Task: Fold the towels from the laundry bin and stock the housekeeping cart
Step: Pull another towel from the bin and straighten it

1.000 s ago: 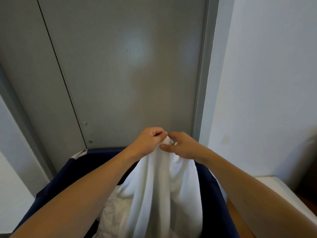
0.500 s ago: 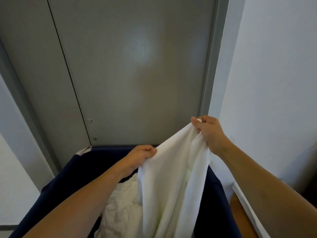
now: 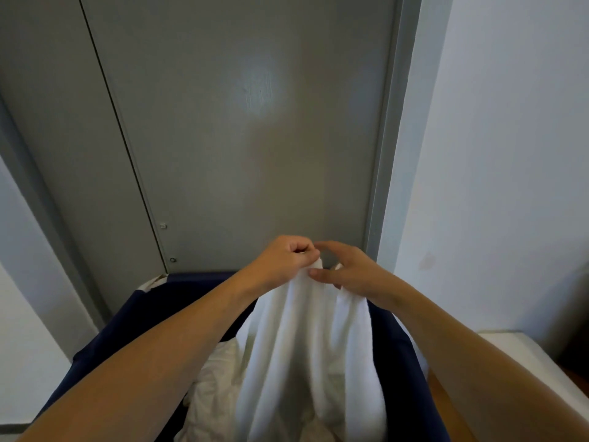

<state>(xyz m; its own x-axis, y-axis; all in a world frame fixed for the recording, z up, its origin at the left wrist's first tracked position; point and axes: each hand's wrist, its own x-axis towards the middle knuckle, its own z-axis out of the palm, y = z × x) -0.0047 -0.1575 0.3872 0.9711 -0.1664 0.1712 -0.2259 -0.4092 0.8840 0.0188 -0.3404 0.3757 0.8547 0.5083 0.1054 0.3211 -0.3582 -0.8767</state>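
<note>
Hold the white towel point(image 3: 306, 346) above the navy laundry bin point(image 3: 404, 362), in front of the grey door point(image 3: 239, 138). Your left hand point(image 3: 287, 260) has its grip clamped on the top edge of the towel, fingers curled round the bunched cloth. Your right hand point(image 3: 347, 269) sits just beside it, thumb under the edge and fingers spread above; whether it has a firm pinch on the cloth cannot be told from this view. The towel hangs down in long vertical folds, its lower part resting among the other white linen point(image 3: 216, 387) in the bin.

The step in hand appears to be finding the corners. Keep the left grip fixed as an anchor. Run the right thumb and fingers along the hem until a corner is felt, then pinch it. Lift both hands high enough that the towel clears the bin, or the tail is likely to drag other linen out. Draw the edge taut before you fold.
</note>
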